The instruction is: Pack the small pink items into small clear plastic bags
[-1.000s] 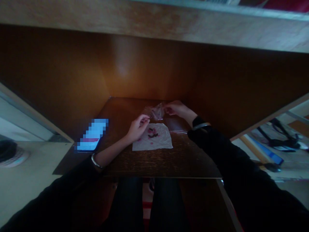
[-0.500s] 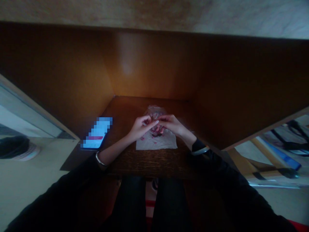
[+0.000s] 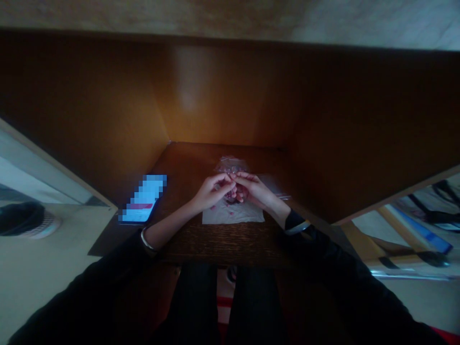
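My left hand (image 3: 213,190) and my right hand (image 3: 256,189) meet fingertip to fingertip, both closed in a pinch. Whatever small thing they pinch is too dim and small to name. Below them a crumpled white sheet (image 3: 235,216), like tissue or thin plastic, lies on the brown wooden desk (image 3: 223,243). A few small reddish bits (image 3: 232,212) rest on that sheet. Just beyond my fingers is a clear plastic bag (image 3: 229,163) with pinkish-red contents, partly hidden by my hands. Another flat clear bag (image 3: 276,186) lies beside my right hand.
A lit phone (image 3: 143,199) with a blurred screen lies at the desk's left. Wooden panels (image 3: 230,100) enclose the desk at the back and both sides. On the floor at far left stands a white bin (image 3: 48,225) with a dark liner.
My fingers have curled closer together, and the right fingers now bend down below the pinch. The reddish pieces under them are more covered. The sheet and phone stay put.
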The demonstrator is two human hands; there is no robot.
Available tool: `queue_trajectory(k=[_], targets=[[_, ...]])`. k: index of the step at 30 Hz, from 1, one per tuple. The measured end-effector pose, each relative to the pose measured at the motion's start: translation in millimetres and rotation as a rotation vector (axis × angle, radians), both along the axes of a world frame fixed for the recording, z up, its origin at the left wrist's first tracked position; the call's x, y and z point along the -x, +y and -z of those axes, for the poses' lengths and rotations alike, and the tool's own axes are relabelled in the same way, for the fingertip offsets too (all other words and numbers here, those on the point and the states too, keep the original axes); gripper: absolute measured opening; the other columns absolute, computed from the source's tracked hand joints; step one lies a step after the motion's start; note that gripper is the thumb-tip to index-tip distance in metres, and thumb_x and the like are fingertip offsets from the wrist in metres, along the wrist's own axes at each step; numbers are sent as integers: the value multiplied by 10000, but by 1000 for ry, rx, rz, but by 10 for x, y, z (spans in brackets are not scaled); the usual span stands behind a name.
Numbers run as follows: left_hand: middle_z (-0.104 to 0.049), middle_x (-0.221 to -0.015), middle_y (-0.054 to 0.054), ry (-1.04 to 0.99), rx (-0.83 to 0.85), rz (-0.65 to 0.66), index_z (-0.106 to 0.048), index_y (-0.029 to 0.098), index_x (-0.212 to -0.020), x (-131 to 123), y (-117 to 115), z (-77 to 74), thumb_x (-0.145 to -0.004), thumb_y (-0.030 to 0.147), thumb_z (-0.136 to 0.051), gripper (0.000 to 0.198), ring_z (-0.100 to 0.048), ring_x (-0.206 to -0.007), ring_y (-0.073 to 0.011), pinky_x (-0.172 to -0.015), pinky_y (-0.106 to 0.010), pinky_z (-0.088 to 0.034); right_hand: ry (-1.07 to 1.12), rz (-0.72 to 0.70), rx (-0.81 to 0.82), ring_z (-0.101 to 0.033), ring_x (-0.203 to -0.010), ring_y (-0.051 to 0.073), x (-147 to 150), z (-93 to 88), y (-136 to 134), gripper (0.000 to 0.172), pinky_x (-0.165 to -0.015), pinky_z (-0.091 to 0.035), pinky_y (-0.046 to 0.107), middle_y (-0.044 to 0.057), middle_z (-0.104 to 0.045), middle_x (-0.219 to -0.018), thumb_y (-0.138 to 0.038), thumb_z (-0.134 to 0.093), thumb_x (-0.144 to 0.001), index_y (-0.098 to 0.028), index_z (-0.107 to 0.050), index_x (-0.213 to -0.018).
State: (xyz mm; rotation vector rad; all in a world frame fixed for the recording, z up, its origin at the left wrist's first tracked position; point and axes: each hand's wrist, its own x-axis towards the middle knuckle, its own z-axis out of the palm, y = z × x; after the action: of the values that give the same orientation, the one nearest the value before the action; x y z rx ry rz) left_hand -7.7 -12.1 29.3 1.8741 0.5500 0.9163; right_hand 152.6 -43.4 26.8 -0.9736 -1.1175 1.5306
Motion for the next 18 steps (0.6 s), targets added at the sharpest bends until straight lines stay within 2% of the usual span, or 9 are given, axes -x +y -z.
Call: queue_trajectory(k=[5,14,18], targets=[[-633,-667,2,12,-20,-31,-540,191,-758,-13,-4,61,-794,286,-630,136,-611,-603,-127,-573,-266,-510,-71,31,-111,-524,-426,75,37,36,3,265,-371,-409,192,-42,-578,-571,-435,-692,-765,-198,-589,-706],[-624,-676,-5,-32,45,34,-554,194,-762,-41,-7,24,-921,310,-491,206,-632,-628,-126,-627,-274,-531,-74,107,-125,-497,-434,74,68,22,-21,321,-401,-421,204,-40,-578,-570,-508,-655,-787,-216,-553,-698],[-572,-630,8,-50,51,-20,-504,204,-729,-49,-14,60,-951,316,-423,262,-602,-574,-118,-584,-264,-511,-124,117,-199,-522,-439,83,103,47,-13,364,-423,-452,220,-43,-566,-570,-562,-616,-804,-224,-520,-708]])
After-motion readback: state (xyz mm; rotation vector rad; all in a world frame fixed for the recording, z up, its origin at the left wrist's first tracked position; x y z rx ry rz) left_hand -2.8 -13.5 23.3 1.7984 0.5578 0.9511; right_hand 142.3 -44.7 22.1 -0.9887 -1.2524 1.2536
